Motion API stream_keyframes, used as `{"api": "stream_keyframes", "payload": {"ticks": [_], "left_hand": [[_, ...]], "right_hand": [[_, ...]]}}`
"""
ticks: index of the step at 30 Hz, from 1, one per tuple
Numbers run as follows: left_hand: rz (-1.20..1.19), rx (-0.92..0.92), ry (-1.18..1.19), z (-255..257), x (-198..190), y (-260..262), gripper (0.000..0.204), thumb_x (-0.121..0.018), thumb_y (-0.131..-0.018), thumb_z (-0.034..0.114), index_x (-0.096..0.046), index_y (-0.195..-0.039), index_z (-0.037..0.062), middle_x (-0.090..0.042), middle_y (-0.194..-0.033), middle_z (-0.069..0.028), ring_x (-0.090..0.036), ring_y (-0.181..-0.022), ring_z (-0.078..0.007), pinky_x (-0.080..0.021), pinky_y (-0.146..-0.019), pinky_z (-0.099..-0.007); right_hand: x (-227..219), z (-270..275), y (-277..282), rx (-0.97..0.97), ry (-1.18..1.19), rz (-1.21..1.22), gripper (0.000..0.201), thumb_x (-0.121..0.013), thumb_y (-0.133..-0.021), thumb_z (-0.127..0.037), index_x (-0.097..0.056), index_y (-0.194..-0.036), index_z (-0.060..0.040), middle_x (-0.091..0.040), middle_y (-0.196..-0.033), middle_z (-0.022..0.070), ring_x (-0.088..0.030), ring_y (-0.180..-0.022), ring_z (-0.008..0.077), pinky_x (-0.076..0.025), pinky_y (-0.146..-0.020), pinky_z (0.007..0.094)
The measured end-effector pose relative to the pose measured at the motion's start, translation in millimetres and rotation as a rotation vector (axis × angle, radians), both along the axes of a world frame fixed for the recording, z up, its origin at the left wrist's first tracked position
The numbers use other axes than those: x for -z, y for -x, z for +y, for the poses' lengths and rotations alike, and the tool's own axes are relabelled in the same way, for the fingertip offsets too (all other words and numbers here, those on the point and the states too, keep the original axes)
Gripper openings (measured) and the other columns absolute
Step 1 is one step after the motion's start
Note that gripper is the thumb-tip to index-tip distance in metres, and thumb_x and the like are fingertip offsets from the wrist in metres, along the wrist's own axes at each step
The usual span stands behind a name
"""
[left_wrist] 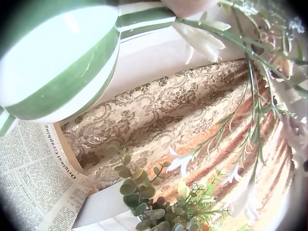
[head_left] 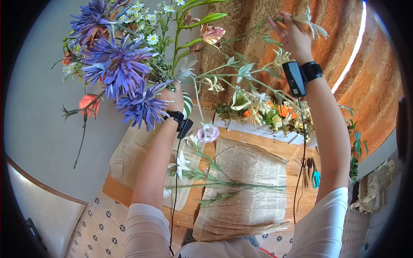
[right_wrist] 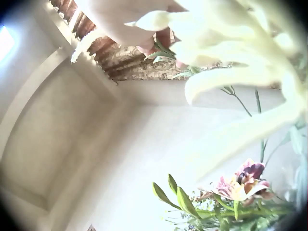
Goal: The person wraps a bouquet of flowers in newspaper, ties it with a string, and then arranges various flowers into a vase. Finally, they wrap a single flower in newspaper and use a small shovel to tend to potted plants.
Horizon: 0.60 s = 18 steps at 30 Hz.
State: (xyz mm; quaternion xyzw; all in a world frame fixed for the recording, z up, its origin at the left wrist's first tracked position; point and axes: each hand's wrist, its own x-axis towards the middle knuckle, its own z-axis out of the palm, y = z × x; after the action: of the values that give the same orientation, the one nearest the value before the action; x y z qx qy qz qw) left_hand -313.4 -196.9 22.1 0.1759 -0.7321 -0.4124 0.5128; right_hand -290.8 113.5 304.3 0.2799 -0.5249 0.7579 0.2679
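In the head view the left hand (head_left: 173, 98) grips the neck of a green-and-white striped vase (head_left: 187, 104), where the stems come together. Purple-blue flowers (head_left: 116, 64), small daisies and a pink lily (head_left: 211, 34) spread above it. The left wrist view shows the vase's striped body (left_wrist: 57, 62) and a bit of the hand at its neck. Up at the right, the right hand (head_left: 297, 41) pinches the stem of a white flower (head_left: 310, 23), fingers bent round it. Pale blossoms (right_wrist: 231, 53) block much of the right wrist view.
Newspaper sheets (head_left: 247, 180) cover part of the wooden table (head_left: 150, 205), with a white-flowered stem (head_left: 241, 185) lying across. Orange and cream flowers (head_left: 275, 116) sit in a white box behind. Scissors (head_left: 316, 177) and other tools lie at the right. A patterned curtain (head_left: 241, 56) hangs behind.
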Motion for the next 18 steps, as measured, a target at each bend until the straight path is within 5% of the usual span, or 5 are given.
{"api": "stream_keyframes", "payload": {"ticks": [7,9,11,17,18], "left_hand": [[-0.077,0.092,-0.067,0,-2,-4,0.059,-0.073,-0.092,0.032,-0.053,-0.129,-0.0091,-0.066,-0.123,-0.0348,-0.064,-0.116,-0.0531,-0.051,-0.098,-0.0543],[-0.07,0.083,-0.046,-2,4,2,0.06,-0.074,-0.092,0.033,-0.053,-0.13,-0.0093,-0.066,-0.124,-0.0351,-0.063,-0.116,-0.0533,-0.051,-0.098,-0.0543],[0.068,-0.033,0.051,-3,12,11,0.052,-0.07,-0.09,0.046,-0.076,-0.101,-0.0041,-0.076,-0.102,-0.03,-0.072,-0.092,-0.0494,-0.057,-0.085,-0.0573],[0.134,-0.098,0.039,-4,16,19,0.05,-0.072,-0.089,0.046,-0.076,-0.093,-0.004,-0.076,-0.094,-0.0283,-0.072,-0.092,-0.0493,-0.056,-0.085,-0.0578],[0.127,-0.105,0.068,-6,15,19,0.05,-0.074,-0.088,0.046,-0.075,-0.092,-0.0043,-0.075,-0.094,-0.0286,-0.072,-0.092,-0.0495,-0.056,-0.085,-0.0576]], "right_hand": [[-30,38,15,0.027,-0.016,0.092,0.029,-0.057,-0.113,-0.012,-0.06,-0.137,0.005,-0.065,-0.138,0.017,-0.063,-0.134,0.0411,-0.059,-0.097,0.0322],[-33,44,18,0.036,0.047,0.125,0.013,-0.064,-0.109,-0.009,-0.066,-0.117,0.0009,-0.07,-0.105,0.0104,-0.072,-0.096,0.0233,-0.064,-0.093,0.0378],[-38,54,16,0.08,0.005,0.16,0.018,-0.067,-0.109,-0.015,-0.067,-0.122,-0.0018,-0.07,-0.106,0.0099,-0.07,-0.102,0.0236,-0.062,-0.1,0.0405],[-71,69,-45,0.461,-0.053,0.451,0.028,-0.068,-0.109,-0.023,-0.065,-0.126,-0.0016,-0.071,-0.108,0.012,-0.074,-0.099,0.0255,-0.064,-0.09,0.0385],[-95,116,-24,0.419,-0.105,0.361,0.024,-0.066,-0.109,-0.02,-0.063,-0.125,-0.0014,-0.07,-0.107,0.0128,-0.075,-0.097,0.0275,-0.064,-0.091,0.0385]]}}
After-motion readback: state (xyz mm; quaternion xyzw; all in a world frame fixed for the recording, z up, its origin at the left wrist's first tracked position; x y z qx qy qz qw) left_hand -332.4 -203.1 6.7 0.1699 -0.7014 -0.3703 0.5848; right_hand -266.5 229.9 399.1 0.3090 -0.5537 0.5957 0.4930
